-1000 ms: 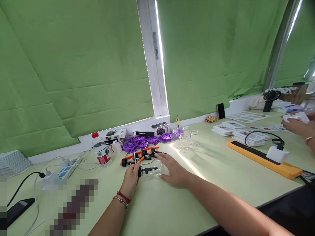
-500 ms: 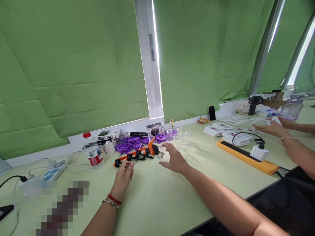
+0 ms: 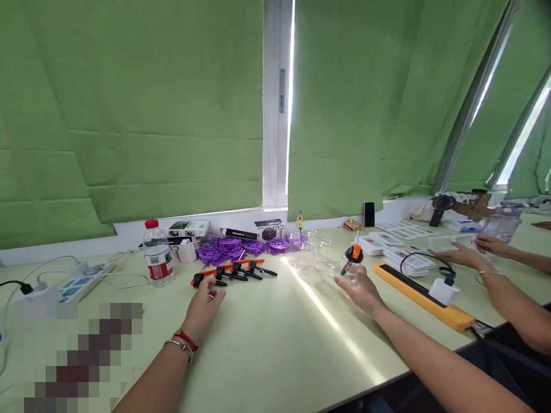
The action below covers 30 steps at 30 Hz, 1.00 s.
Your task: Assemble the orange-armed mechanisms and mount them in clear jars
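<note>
My right hand [image 3: 360, 289] holds a small clear glass jar [image 3: 351, 267] with a black and orange pump top, lifted a little above the pale green table [image 3: 275, 350], right of centre. My left hand [image 3: 201, 307] rests on the table with fingers loosely apart, holding nothing, just in front of a row of black and orange pump tops [image 3: 232, 272]. Several empty clear jars [image 3: 316, 256] stand behind and left of my right hand. A pile of purple plastic discs [image 3: 241, 249] lies behind the pump tops.
A water bottle [image 3: 157, 253] with a red cap stands at the left, near a white power strip [image 3: 81, 282]. An orange power strip [image 3: 419, 291] with a white charger lies at the right. Another person's hands [image 3: 473, 250] work among stacked white cards [image 3: 394, 246].
My right hand has carried the jar with its pump top from beside my left hand off to the right. My left hand let go and now rests on the table. The view swung right.
</note>
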Available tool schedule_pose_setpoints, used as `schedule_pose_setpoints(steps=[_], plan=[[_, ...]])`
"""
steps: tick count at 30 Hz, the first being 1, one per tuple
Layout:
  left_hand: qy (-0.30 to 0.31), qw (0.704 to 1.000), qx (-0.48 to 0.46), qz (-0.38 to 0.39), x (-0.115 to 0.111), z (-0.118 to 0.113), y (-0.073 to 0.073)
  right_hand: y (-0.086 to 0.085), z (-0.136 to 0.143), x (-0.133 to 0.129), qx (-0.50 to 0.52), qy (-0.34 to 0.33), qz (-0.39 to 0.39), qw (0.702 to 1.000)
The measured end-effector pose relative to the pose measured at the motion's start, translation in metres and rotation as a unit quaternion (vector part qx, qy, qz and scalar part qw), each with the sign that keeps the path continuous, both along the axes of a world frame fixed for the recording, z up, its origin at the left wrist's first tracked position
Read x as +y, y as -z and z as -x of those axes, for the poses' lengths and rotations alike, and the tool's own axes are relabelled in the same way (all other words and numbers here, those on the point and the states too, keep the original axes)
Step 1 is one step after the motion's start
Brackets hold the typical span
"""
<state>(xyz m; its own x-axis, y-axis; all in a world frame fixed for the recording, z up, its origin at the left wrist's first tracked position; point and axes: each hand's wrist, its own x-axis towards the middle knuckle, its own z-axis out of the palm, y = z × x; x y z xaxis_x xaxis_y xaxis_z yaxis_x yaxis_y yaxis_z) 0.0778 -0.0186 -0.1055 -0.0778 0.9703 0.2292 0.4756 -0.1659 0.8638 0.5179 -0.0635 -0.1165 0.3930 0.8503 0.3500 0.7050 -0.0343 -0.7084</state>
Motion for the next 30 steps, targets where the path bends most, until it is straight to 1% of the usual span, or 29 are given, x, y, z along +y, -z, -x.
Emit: schedule_pose_setpoints(steps=[2, 4, 7, 10, 15, 19, 23, 25, 27, 29, 30], plan=[[-0.015, 0.999, 0.035, 0.006, 0.004, 0.002, 0.005, 0.009, -0.019, 0.007, -0.011, 0.010, 0.019, 1.000], [-0.032, 0.998, 0.056, 0.007, 0.005, 0.004, 0.007, 0.018, -0.034, 0.015, -0.037, 0.006, 0.030, 0.999], [-0.042, 0.997, 0.064, 0.001, 0.006, 0.005, 0.007, 0.026, -0.045, 0.023, -0.055, 0.009, 0.041, 0.998], [-0.052, 0.996, 0.075, 0.006, 0.005, 0.004, 0.007, 0.029, -0.046, 0.027, -0.077, 0.011, 0.056, 0.995], [-0.070, 0.991, 0.112, 0.036, 0.005, 0.003, 0.006, 0.026, -0.043, 0.027, -0.122, -0.001, 0.072, 0.990], [-0.078, 0.983, 0.158, 0.056, 0.004, 0.002, 0.005, 0.022, -0.039, 0.024, -0.133, 0.000, 0.088, 0.987], [-0.085, 0.969, 0.220, 0.078, 0.000, 0.000, -0.002, 0.020, -0.038, 0.022, -0.132, 0.000, 0.101, 0.986], [-0.081, 0.956, 0.269, 0.088, -0.003, -0.001, -0.005, 0.020, -0.038, 0.020, -0.132, 0.006, 0.082, 0.988], [-0.062, 0.936, 0.333, 0.093, -0.007, -0.003, -0.005, 0.017, -0.035, 0.016, -0.147, 0.032, 0.024, 0.988], [-0.033, 0.913, 0.395, 0.100, -0.011, -0.006, -0.002, 0.010, -0.025, 0.010, -0.189, 0.058, -0.085, 0.977], [-0.019, 0.902, 0.419, 0.107, -0.013, -0.008, -0.001, 0.005, -0.016, 0.007, -0.224, 0.055, -0.154, 0.961]])
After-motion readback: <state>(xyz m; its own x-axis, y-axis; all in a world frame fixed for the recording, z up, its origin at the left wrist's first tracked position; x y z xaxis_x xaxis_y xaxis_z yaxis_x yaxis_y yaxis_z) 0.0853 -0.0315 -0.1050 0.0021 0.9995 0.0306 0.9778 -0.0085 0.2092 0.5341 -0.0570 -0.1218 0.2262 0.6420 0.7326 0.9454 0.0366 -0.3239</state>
